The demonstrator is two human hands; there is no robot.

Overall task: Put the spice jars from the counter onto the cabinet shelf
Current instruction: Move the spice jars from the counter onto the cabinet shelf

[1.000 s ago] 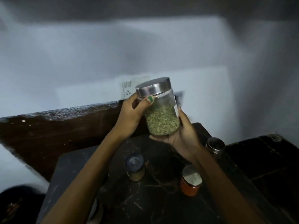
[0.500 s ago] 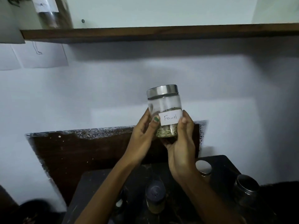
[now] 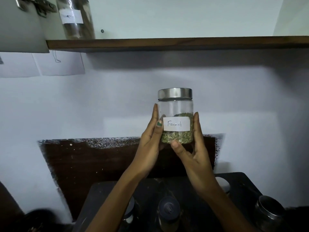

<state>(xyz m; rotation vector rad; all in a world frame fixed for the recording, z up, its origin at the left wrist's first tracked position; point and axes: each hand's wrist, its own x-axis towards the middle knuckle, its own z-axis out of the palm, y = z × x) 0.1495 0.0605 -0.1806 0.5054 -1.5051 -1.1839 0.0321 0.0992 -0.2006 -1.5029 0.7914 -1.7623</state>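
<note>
Head view: fennel jar upright, lid up, label facing camera, gripped by left hand and right hand.

The white label on the glass jar reads "Fennel" in handwriting. On the shelf, far left, a tall jar also carries a white label, but its writing is too blurred to read.

Jar: clear, silver lid, white label, green-brown seeds. Shelf dark brown. Counter black. Wall was white.
</note>
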